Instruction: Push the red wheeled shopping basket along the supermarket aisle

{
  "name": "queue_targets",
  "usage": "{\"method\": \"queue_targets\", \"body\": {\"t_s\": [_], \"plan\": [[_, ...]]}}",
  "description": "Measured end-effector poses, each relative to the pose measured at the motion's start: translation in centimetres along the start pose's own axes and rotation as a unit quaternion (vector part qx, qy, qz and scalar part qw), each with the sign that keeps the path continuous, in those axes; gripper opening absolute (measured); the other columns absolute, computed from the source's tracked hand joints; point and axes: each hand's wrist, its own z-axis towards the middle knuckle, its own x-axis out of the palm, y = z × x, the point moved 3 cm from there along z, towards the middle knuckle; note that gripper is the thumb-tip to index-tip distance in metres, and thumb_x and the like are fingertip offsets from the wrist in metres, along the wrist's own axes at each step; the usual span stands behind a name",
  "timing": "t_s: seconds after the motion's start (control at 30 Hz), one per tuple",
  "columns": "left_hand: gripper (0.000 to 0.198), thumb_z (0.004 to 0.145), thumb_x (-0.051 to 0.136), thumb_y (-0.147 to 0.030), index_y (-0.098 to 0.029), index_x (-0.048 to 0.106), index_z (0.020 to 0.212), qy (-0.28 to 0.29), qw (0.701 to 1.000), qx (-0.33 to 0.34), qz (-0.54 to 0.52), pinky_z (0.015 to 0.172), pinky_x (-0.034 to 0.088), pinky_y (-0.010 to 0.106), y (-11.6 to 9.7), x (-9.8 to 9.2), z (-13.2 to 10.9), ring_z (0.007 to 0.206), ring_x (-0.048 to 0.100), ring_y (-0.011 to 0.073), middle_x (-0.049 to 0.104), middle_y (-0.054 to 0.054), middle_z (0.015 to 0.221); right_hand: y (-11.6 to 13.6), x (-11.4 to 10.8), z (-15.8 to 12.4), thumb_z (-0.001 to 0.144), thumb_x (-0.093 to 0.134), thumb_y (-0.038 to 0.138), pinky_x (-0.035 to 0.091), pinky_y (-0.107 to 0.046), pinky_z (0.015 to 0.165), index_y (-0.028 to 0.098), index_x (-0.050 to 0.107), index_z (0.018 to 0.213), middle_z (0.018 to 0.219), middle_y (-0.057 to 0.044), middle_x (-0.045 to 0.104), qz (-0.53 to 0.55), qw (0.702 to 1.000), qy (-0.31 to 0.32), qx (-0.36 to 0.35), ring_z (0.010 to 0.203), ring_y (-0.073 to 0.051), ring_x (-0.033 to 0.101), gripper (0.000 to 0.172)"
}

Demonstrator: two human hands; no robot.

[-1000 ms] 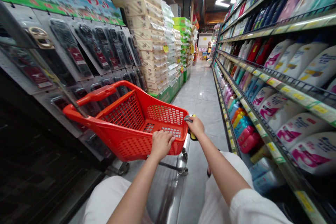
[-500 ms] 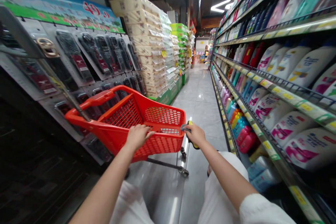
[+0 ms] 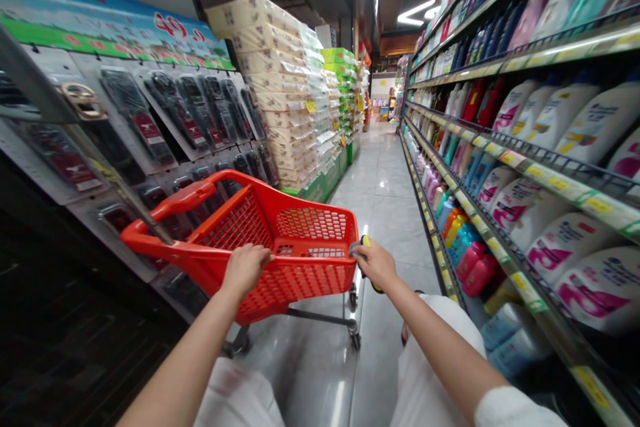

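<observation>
A red plastic shopping cart (image 3: 280, 240) with a mesh basket stands in the aisle just ahead of me, its basket holding nothing I can see. My left hand (image 3: 245, 268) is closed over the near rim of the basket. My right hand (image 3: 376, 264) is closed round a yellow and grey handle (image 3: 364, 244) at the cart's right rear corner. Both forearms reach forward from white sleeves and white clothing below.
Shelves of shampoo and lotion bottles (image 3: 545, 193) line the right side. On the left hang black packaged goods on a pegboard (image 3: 165, 120), then stacked tissue cartons (image 3: 285, 100). The grey tiled aisle floor (image 3: 385, 193) runs straight ahead.
My left hand slid left along the basket's near rim and now curls over it. The cart shifted slightly, and the view moved a little forward down the aisle.
</observation>
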Motion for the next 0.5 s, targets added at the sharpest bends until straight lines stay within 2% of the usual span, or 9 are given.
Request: {"method": "queue_targets", "body": {"t_s": [0.13, 0.3, 0.4, 0.5], "plan": [[0.032, 0.092, 0.042, -0.034, -0.020, 0.067, 0.079, 0.000, 1.000, 0.010, -0.014, 0.073, 0.036, 0.032, -2.0, -0.3, 0.0, 0.084, 0.057, 0.0206, 0.070, 0.005, 0.086, -2.4, -0.3, 0.3, 0.091, 0.048, 0.039, 0.038, -0.023, 0.071, 0.032, 0.070, 0.104, 0.100, -0.002, 0.059, 0.014, 1.000, -0.023, 0.009, 0.091, -0.015, 0.057, 0.026], [0.033, 0.093, 0.040, -0.034, -0.020, 0.068, 0.082, -0.003, 1.000, 0.005, -0.020, 0.073, 0.039, 0.032, -6.4, -1.1, 1.4, 0.087, 0.059, 0.0213, 0.070, 0.007, 0.089, -5.1, -1.2, 2.7, 0.090, 0.047, 0.038, 0.038, -0.022, 0.070, 0.032, 0.069, 0.107, 0.104, -0.002, 0.061, 0.021, 0.994, -0.026, 0.105, 0.092, -0.015, 0.058, 0.028], [0.034, 0.094, 0.038, -0.036, -0.020, 0.068, 0.086, 0.055, 0.997, 0.048, -0.021, 0.073, 0.042, 0.029, -7.9, -1.8, 2.1, 0.089, 0.063, 0.0209, 0.070, 0.008, 0.094, -6.6, -1.8, 3.7, 0.088, 0.049, 0.039, 0.038, -0.023, 0.068, 0.031, 0.070, 0.105, 0.105, -0.003, 0.062, -0.002, 0.991, -0.022, 0.132, 0.090, -0.016, 0.059, 0.028], [0.044, 0.092, 0.037, -0.046, -0.016, 0.070, 0.089, 0.118, 0.992, 0.032, 0.019, 0.073, 0.046, 0.034, -7.8, -2.7, 2.3, 0.088, 0.066, 0.0275, 0.071, 0.015, 0.092, -8.2, -2.2, 4.1, 0.088, 0.049, 0.040, 0.040, -0.023, 0.070, 0.030, 0.070, 0.105, 0.105, -0.003, 0.063, 0.015, 0.992, -0.018, 0.123, 0.091, -0.017, 0.060, 0.028]]}}
